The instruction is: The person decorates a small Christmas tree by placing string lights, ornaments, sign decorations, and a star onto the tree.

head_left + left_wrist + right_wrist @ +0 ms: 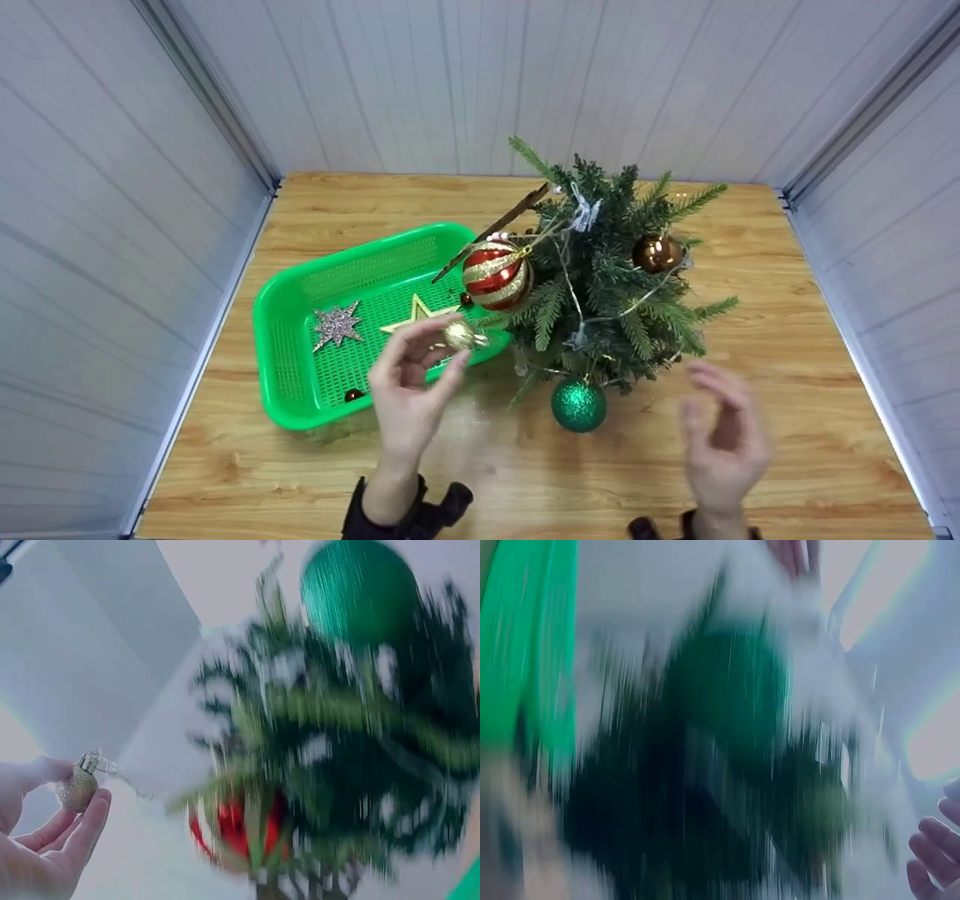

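Note:
A small gold glitter Christmas ball (459, 335) is pinched between the thumb and fingers of my left hand (411, 386), over the near right edge of the green basket (300, 281). In the left wrist view the ball (77, 789) shows its silver cap and a loop of thread. My right hand (726, 442), blurred, hovers with nothing in it, to the right of the small Christmas tree (607, 277). On the tree hang a red and gold striped ball (496, 274), a green glitter ball (578, 404) and a shiny brown ball (658, 253).
Inside the basket lie a silvery glitter star (337, 326), a gold star (417, 311) and small brown balls (353, 394). A string of lights (574, 300) winds round the tree. A brown stick (495, 229) juts out over the basket. White panels (480, 90) enclose the wooden table (247, 472).

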Available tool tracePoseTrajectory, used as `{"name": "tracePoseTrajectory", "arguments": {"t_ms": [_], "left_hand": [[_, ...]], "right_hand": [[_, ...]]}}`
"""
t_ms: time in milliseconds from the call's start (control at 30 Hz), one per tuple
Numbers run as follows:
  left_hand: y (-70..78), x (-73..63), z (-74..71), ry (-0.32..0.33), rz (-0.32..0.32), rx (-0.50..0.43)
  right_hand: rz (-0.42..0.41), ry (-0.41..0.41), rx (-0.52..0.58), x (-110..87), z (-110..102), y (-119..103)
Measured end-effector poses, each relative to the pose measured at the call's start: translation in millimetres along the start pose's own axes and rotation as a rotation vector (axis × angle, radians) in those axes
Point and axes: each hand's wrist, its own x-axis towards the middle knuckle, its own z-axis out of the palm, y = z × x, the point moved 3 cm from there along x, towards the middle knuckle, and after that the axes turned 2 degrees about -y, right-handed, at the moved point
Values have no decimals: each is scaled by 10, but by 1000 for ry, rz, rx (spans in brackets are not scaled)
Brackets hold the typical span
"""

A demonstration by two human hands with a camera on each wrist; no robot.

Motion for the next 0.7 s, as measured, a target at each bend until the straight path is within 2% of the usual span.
{"name": "tracePoseTrajectory", "arguments": {"t_ms": [100, 200, 300, 367, 467, 600, 700], "left_hand": [[18, -46, 180, -65, 0, -65], [23, -90, 320, -103, -17, -108], [25, -148, 398, -125, -33, -133], [13, -197, 420, -136, -45, -147], [-20, -274, 413, -137, -62, -148], [-86, -367, 363, -118, -94, -132], [-145, -430, 327, -103, -119, -143]], "right_hand": [[-9, -187, 139, -77, 393, -115], [73, -318, 155, -158, 625, -117], [198, -390, 141, -216, 731, -46], [266, -417, 144, -242, 759, 3], [339, -418, 204, -275, 760, 43], [355, -376, 260, -278, 710, 62], [359, -404, 247, -243, 679, 63]]}}
